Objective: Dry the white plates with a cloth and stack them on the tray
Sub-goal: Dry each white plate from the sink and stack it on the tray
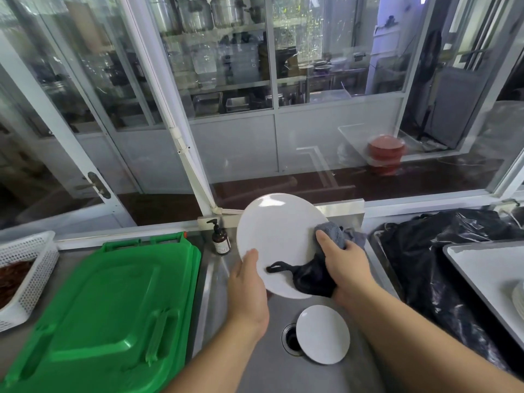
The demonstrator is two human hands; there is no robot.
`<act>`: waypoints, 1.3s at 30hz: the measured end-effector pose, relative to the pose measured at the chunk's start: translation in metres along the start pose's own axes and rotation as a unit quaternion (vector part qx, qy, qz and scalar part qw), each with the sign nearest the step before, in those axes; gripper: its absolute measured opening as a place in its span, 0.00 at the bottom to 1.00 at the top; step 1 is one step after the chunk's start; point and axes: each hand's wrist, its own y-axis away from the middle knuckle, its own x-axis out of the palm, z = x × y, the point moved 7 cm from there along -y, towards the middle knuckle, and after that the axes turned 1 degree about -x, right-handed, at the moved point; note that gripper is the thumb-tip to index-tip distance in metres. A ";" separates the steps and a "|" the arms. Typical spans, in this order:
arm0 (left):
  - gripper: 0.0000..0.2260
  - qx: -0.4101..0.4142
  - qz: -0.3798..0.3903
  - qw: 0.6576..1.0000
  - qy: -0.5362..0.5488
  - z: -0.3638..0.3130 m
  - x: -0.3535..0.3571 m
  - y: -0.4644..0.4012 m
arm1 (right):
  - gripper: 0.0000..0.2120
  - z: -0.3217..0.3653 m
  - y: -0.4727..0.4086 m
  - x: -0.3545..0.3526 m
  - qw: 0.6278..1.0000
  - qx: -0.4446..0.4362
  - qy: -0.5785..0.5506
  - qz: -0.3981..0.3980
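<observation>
Plate: held tilted above the sink, left hand gripping its lower rim to steady it. Cloth: right hand fingers clamp it over the plate's right edge for wiping. Second plate: waiting in the sink; tray at right for stacking.

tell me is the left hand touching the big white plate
Touching: the head view shows the left hand gripping the big white plate at its lower left rim.

Both forearms are bare to the frame's edge, the left hand and right hand ungloved.
</observation>
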 end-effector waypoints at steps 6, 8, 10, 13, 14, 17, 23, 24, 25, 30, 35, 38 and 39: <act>0.19 0.010 0.093 0.994 0.064 -0.013 0.009 0.005 | 0.14 0.034 0.001 -0.003 0.981 -0.119 0.151 -0.014; 0.21 0.029 0.107 0.992 0.052 -0.018 0.013 0.005 | 0.13 0.035 0.010 0.005 0.966 -0.149 0.212 0.009; 0.22 0.045 0.113 0.992 0.021 -0.020 0.015 0.005 | 0.17 0.032 0.023 0.013 0.954 -0.175 0.239 0.040; 0.21 0.060 0.112 0.991 -0.030 -0.018 0.014 0.003 | 0.17 0.024 0.050 0.026 0.914 -0.237 0.314 0.097; 0.21 0.066 0.111 0.990 -0.049 -0.016 0.013 0.002 | 0.19 0.020 0.060 0.030 0.899 -0.253 0.332 0.132; 0.17 0.066 0.123 0.986 -0.086 -0.009 0.013 0.002 | 0.24 0.011 0.080 0.041 0.868 -0.280 0.322 0.254; 0.15 0.065 0.145 0.983 -0.095 -0.004 0.010 0.006 | 0.26 0.045 0.073 0.050 0.787 -0.399 0.313 0.351; 0.17 0.067 0.150 0.981 -0.101 -0.004 0.010 0.007 | 0.26 0.050 0.067 0.051 0.787 -0.405 0.313 0.343; 0.18 0.074 0.153 0.980 -0.109 -0.004 0.010 0.009 | 0.26 0.053 0.060 0.053 0.794 -0.405 0.314 0.327; 0.21 0.133 0.175 0.965 -0.144 -0.011 0.018 0.020 | 0.26 0.058 0.015 0.049 0.928 -0.250 0.218 0.167; 0.27 0.214 0.193 0.917 -0.277 -0.016 0.026 0.028 | 0.23 0.020 0.031 0.051 0.990 0.027 0.026 0.137; 0.32 0.211 0.208 0.894 -0.336 -0.012 0.027 0.030 | 0.25 0.016 0.054 0.060 0.959 0.136 -0.080 0.237; 0.33 0.218 0.206 0.881 -0.367 -0.012 0.028 0.030 | 0.26 0.020 0.057 0.060 0.953 0.130 -0.080 0.261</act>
